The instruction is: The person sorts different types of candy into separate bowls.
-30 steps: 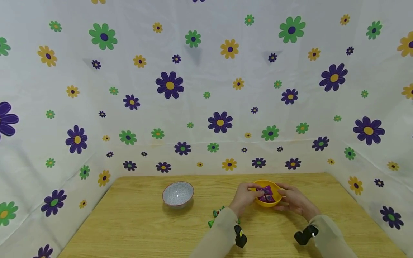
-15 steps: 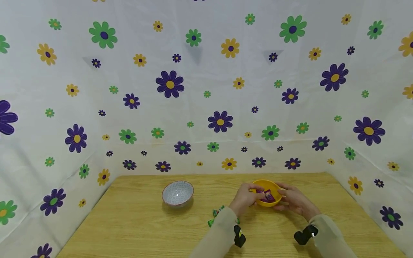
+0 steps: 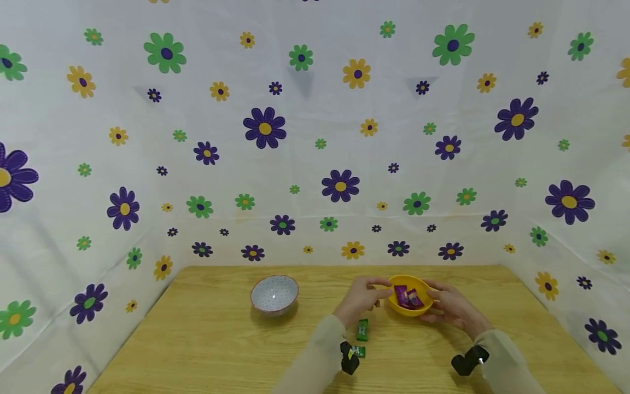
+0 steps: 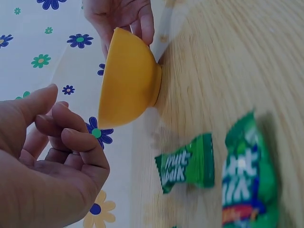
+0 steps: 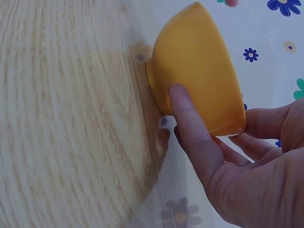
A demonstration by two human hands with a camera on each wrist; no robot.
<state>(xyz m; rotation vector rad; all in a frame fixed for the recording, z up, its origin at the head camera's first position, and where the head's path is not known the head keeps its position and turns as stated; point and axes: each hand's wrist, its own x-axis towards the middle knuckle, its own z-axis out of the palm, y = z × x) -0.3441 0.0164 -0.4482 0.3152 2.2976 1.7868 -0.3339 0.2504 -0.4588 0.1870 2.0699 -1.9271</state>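
Note:
A yellow bowl (image 3: 409, 312) stands upright on the wooden table, with purple-wrapped candies (image 3: 403, 296) inside. My right hand (image 3: 454, 307) grips its right side. In the right wrist view, one finger (image 5: 190, 118) lies along the bowl's outer wall. Beside the left rim is my left hand (image 3: 358, 300), its fingers loosely curled and nothing visible in them; the left wrist view shows a gap between it and the bowl. Green candy packets (image 3: 362, 330) lie on the table by my left wrist, and two appear large in the left wrist view (image 4: 187, 164).
A patterned grey-blue bowl (image 3: 274, 296) with a red rim stands left of centre on the table (image 3: 206, 339). White cloth (image 3: 295, 158) printed with flowers hangs behind and at both sides. Each wrist carries a black camera mount (image 3: 350, 358).
My left hand has come out of the yellow bowl and moved left. The purple candies in the bowl show more fully. Green packets now appear to the right of my left forearm.

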